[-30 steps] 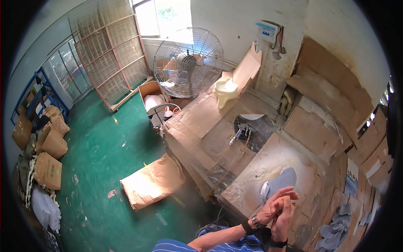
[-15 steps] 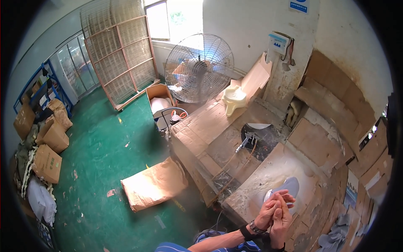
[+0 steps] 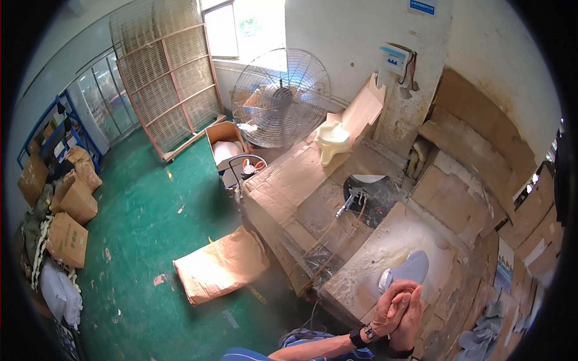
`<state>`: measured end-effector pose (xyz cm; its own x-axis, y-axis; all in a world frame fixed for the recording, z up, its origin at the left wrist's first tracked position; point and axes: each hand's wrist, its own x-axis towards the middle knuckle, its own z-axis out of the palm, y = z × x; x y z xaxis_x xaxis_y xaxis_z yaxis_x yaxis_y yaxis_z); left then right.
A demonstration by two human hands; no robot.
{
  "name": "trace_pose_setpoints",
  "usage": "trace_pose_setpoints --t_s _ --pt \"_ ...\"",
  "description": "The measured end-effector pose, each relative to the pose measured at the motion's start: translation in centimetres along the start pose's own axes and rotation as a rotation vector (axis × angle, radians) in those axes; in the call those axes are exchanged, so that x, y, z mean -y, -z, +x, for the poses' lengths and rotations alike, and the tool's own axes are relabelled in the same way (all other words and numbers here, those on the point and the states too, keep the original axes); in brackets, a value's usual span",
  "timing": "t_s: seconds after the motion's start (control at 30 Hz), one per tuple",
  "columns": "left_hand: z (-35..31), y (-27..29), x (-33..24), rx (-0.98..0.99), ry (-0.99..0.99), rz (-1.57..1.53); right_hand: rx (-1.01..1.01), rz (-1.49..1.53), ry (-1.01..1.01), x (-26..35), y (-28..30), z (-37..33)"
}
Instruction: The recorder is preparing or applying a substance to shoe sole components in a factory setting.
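Note:
My left hand [image 3: 385, 314], with a dark-strapped watch at the wrist, is pressed against my right hand [image 3: 410, 316] at the lower right. Their fingers are closed around one another, palms facing. Whether anything lies between them is hidden. Just beyond the fingertips a grey-blue, rounded piece with a whitish end [image 3: 412, 266] lies on a powdery, cardboard-covered worktop [image 3: 361, 274]; its kind is unclear. Farther off, a metal spray gun [image 3: 349, 203] with a thin hose rests on a dark round patch.
A pale yellow stool-like piece [image 3: 333, 139] stands on cardboard at the worktop's far end, near a large caged fan [image 3: 281, 96]. A brown paper sack [image 3: 221, 265] lies on the green floor. Cartons [image 3: 67, 237] line the left side. Grey cloth-like pieces [image 3: 481, 334] lie at right.
My fingers, partly spread before, are now folded more tightly together, and the hands have shifted slightly. The view has turned slightly; the things on the worktop stay in place.

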<state>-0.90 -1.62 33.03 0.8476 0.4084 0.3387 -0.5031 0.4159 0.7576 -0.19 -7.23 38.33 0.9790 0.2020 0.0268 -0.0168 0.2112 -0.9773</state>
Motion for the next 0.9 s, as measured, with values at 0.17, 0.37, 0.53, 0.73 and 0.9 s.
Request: trace_pose_setpoints --t_s 0.17,0.37,0.53,0.73,0.9 --pt "1.7 0.1 -1.7 -0.039 0.187 -0.547 0.033 -0.07 0.085 1.3 -3.0 -0.7" --pt "2.3 0.1 -1.5 -0.07 0.179 -0.497 0.025 -0.353 0.202 1.8 -2.6 -0.8" --pt "2.3 0.9 -0.3 -0.083 0.084 -0.279 -0.104 -0.5 0.409 2.3 -1.1 -1.0" --pt "4.3 3.3 0.3 0.018 0.215 -0.083 -0.153 -0.803 0.645 1.9 1.3 0.6" --pt "5.7 5.0 -2.4 -0.086 -0.3 0.727 -0.039 -0.592 0.435 2.0 1.8 0.7"
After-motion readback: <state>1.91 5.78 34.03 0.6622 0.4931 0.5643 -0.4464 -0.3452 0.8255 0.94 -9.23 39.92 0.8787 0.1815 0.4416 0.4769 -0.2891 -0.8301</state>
